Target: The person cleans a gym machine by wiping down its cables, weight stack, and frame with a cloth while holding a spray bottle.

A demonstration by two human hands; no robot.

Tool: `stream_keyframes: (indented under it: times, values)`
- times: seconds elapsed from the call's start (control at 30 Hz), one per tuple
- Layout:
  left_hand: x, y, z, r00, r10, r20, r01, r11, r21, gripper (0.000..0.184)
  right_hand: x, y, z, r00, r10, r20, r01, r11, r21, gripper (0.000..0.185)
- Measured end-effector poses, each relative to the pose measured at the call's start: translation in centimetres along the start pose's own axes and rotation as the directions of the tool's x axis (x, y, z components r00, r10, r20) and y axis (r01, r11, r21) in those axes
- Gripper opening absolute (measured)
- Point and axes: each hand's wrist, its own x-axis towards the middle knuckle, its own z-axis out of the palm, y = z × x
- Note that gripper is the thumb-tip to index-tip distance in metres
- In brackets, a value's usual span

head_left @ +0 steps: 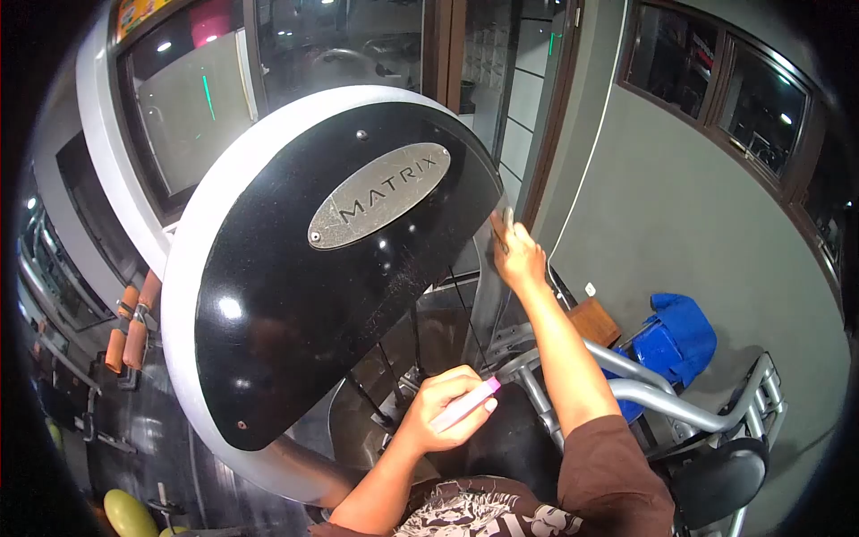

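My left hand (443,410) is wrapped round a pale bottle (461,407) with a pink top, low in front of my chest. Further up and to the right, my right hand (521,259) holds a greyish cloth (503,234) against the right edge of the machine's cover. The large black cover (295,304) has a white rim and an oval metal plate (380,195) that reads MATRIX. Several glossy spots of light show on its black surface. What lies under my right palm is hidden.
Silver tube frames (662,403) and a black pad (720,481) stand at the lower right, near a blue cloth (680,336) and a brown box (593,322). Orange rollers (125,327) are at the left. A grey wall (671,224) rises at the right.
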Motion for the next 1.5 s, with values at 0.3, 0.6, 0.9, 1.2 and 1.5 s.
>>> stream_keyframes:
  times: [0.3,0.6,0.9,1.2,1.5]
  values:
    - [-0.1,-0.1,0.3,0.997,-0.029,-0.077,0.028,1.0,-0.013,0.007,0.8,-4.0,-4.1,0.995,0.012,0.102,-0.009,1.0,-0.027,0.035]
    - [0.0,0.1,0.5,0.987,-0.061,-0.147,0.057,0.998,-0.034,0.005,-2.0,-1.0,-1.7,0.96,0.0,0.28,0.053,0.982,-0.183,0.049]
    - [-0.1,0.0,0.2,0.987,-0.075,-0.142,0.071,0.997,-0.032,0.005,2.1,-4.1,-2.8,0.977,-0.01,0.213,0.055,0.977,-0.207,0.029]
    - [0.0,0.1,0.2,0.99,-0.042,-0.134,0.04,0.999,-0.02,0.006,-3.6,-1.2,0.8,0.904,0.057,0.423,0.052,0.969,-0.243,0.043]
    - [-0.1,-0.1,0.1,0.989,-0.066,-0.135,0.063,0.998,-0.024,0.006,3.3,-3.3,-3.9,0.981,-0.032,0.192,0.056,0.991,-0.12,0.021]
